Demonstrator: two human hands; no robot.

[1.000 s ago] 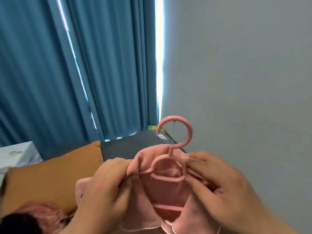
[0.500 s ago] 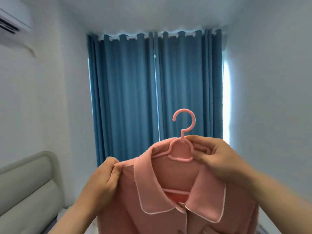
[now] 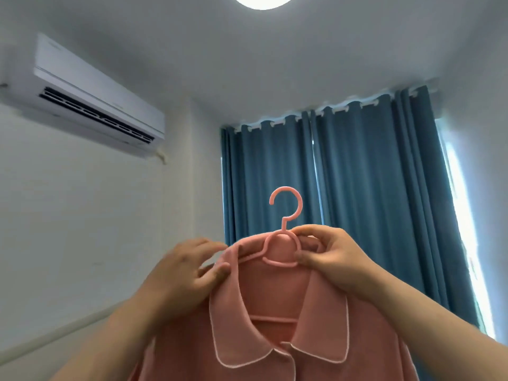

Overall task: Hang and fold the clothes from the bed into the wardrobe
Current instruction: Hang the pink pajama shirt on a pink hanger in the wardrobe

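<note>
Against blue curtains (image 3: 357, 174), white-piped pink shirt (image 3: 275, 292) on pink hanger (image 3: 284, 225).

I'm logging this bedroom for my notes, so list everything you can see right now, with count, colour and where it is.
ceiling light: one, white, top edge, cut off
air conditioner: one, white, high on the left wall
curtains: two panels, blue, drawn at the back right
hanger: one, pink, centre, hook up
shirt: one, pink with white piping, on the hanger
left hand: one, bare, pinching the shirt's shoulder
right hand: one, bare, pinching the hanger below its hook
</note>
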